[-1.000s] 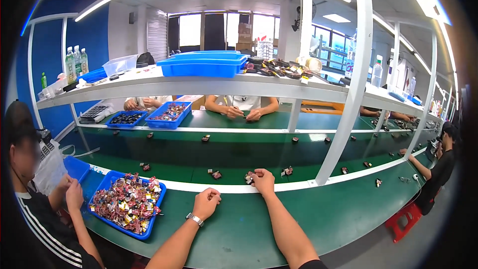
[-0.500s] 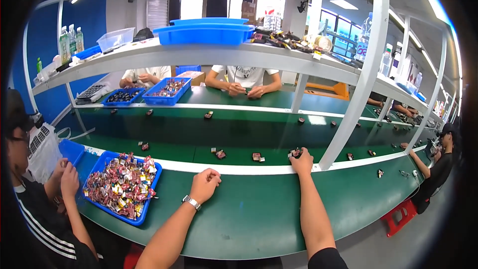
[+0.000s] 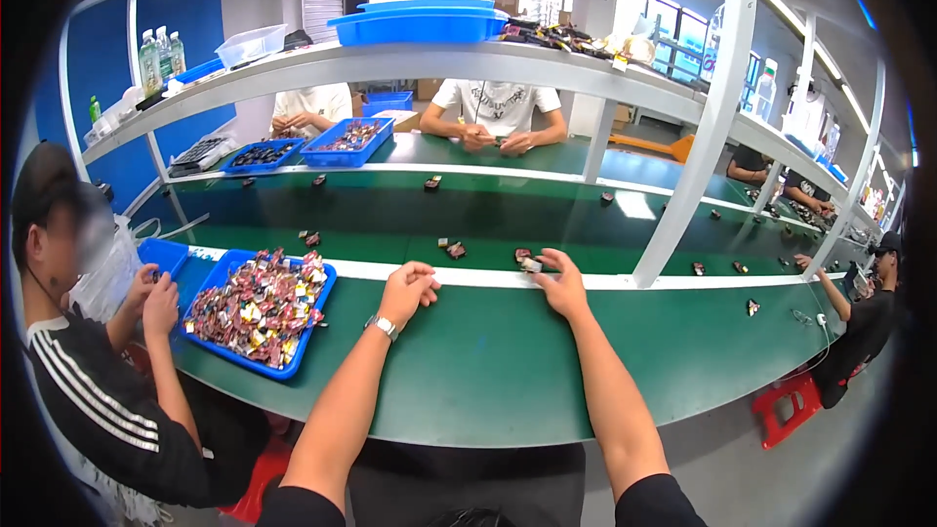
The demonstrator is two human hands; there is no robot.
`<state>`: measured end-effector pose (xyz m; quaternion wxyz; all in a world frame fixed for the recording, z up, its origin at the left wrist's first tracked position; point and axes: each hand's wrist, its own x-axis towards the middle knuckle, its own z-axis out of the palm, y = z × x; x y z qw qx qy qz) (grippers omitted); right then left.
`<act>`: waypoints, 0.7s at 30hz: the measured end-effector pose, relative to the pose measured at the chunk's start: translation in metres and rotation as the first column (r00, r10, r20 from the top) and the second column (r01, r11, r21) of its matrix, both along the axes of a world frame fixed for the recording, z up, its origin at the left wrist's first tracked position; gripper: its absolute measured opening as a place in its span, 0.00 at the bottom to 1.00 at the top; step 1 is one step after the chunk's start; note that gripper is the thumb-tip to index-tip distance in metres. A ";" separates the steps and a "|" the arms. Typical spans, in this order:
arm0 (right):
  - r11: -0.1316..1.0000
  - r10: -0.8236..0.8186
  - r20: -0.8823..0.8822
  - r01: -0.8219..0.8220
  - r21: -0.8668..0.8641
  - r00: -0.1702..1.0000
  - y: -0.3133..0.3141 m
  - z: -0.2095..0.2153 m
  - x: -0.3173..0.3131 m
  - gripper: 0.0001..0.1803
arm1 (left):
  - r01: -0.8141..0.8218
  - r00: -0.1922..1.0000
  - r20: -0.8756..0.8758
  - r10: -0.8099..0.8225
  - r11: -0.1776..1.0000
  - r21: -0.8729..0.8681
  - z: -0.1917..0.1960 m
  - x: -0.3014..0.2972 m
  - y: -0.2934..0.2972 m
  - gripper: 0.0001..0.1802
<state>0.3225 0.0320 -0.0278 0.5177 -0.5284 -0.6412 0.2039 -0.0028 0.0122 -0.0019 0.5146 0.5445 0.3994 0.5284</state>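
My right hand [image 3: 562, 285] reaches over the white rail [image 3: 478, 276] at the belt's near side. Its thumb and fingertips close on a small dark-red electronic part with a white tab [image 3: 530, 264]; the fingers partly hide it, and another part seems to lie against it. To the left, my left hand [image 3: 408, 293] hovers by the same rail, fingers loosely bent and slightly apart, with nothing visible in them. A metal-banded watch [image 3: 384, 327] is on that wrist. Just beyond the left hand, another small red-and-black part [image 3: 455, 250] lies on the dark green belt [image 3: 390, 234].
A blue tray [image 3: 332, 295] heaped with similar parts stands left of my left arm. Beside it a person [image 3: 107, 371] handles something small. A white post [image 3: 688, 137] rises right of my right hand, under a long shelf [image 3: 429, 63]. People also work across the belt and far right.
My right hand has moved left along the rail from one part to beside another, apparently bringing the first. My left hand's fingers have loosened. The view has tilted, showing more of the neighbour.
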 end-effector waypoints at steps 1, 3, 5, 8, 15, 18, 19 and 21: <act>0.997 0.078 -0.051 -0.080 -0.021 0.996 -0.007 0.001 -0.023 0.30 | 0.009 1.000 0.015 -0.009 1.000 0.006 -0.004 -0.005 -0.001 0.07; 0.983 0.179 -0.061 -0.180 -0.020 0.982 -0.016 0.005 -0.045 0.29 | 0.022 0.999 0.033 -0.024 0.999 0.043 -0.004 -0.008 0.001 0.07; 0.991 0.124 0.080 -0.120 -0.049 0.989 -0.032 0.013 -0.056 0.27 | 0.009 1.000 0.002 -0.009 0.998 0.057 -0.003 -0.011 -0.001 0.06; 0.990 0.143 -0.198 -0.144 0.009 0.970 -0.036 0.011 -0.044 0.27 | -0.023 0.998 -0.066 0.026 0.999 0.044 -0.002 0.000 0.002 0.05; 0.997 0.072 -0.164 -0.073 -0.003 0.984 -0.081 0.013 -0.049 0.25 | -0.128 0.985 0.124 0.119 0.989 0.068 -0.007 -0.003 -0.006 0.14; 0.997 0.072 -0.130 -0.075 -0.013 0.989 -0.098 0.017 -0.052 0.24 | -0.167 0.982 0.111 0.154 0.978 0.122 -0.008 -0.006 -0.015 0.17; 0.998 0.065 -0.118 -0.067 -0.018 0.991 -0.102 0.018 -0.050 0.25 | -0.181 0.983 0.056 0.175 0.976 0.123 -0.008 -0.006 -0.018 0.18; 0.997 0.064 -0.105 -0.067 -0.025 0.992 -0.108 0.019 -0.056 0.25 | -0.232 0.972 -0.014 0.236 0.964 0.132 -0.011 -0.010 -0.028 0.20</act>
